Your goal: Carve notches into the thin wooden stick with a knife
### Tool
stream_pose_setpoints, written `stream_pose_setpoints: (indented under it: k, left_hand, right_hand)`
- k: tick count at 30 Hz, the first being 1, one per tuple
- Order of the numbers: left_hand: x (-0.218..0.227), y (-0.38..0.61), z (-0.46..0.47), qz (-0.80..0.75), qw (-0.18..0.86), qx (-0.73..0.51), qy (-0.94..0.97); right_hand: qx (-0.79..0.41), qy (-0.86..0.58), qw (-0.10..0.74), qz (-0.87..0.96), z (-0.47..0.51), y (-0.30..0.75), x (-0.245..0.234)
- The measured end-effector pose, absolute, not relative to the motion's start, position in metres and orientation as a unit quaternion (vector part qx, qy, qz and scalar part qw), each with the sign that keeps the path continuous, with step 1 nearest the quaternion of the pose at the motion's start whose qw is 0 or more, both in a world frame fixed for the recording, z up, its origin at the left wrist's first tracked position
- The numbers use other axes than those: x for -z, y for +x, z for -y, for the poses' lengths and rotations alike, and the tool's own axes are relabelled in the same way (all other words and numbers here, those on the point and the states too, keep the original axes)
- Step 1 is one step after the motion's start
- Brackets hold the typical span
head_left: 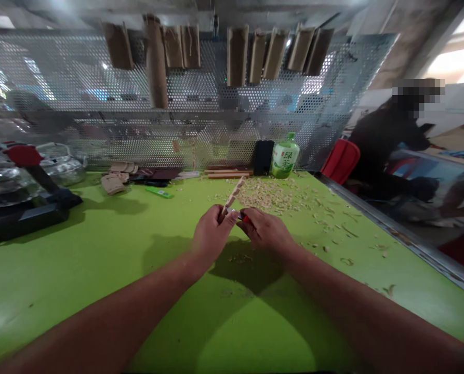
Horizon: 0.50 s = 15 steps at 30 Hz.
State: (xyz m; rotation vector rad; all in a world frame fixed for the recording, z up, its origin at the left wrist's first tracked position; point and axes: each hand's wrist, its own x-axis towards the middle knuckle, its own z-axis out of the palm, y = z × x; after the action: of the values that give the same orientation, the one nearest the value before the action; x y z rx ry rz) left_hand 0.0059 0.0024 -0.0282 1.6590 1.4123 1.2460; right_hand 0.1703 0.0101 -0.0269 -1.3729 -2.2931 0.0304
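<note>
Left hand (213, 231) grips a pale, slanting, notched wooden stick (235, 192); right hand (268, 227) clasps a red-handled tool (246, 218)

We are facing a perforated metal panel (212, 78), which is standing along the rear of a green tabletop (99, 249). A metal edge strip (407, 241) is bordering the tabletop on the right. Beyond it, we are observing a red chair (341, 158) and, above, a grey wall section (391, 52). At upper right, a bright opening (458, 59) is admitting light. Glare is whitening the tabletop's lower-left corner.
</note>
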Motion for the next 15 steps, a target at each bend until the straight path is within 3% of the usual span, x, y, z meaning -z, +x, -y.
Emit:
stream_pose_setpoints:
  k: [5,9,15]
  left_hand:
    - [0.020,0.007,0.000,-0.500,0.407,-0.472,0.602]
    - [0.015,0.004,0.004,-0.438,0.506,-0.434,0.604]
    - [0.017,-0.002,-0.003,-0.406,0.454,-0.443,0.658]
  right_hand:
    - [0.039,-0.521,0.278,0.806,-0.003,0.170,0.026]
    - [-0.052,-0.502,0.320,0.802,-0.006,0.173,0.028]
    - [-0.133,-0.460,0.363,0.799,-0.011,0.180,0.029]
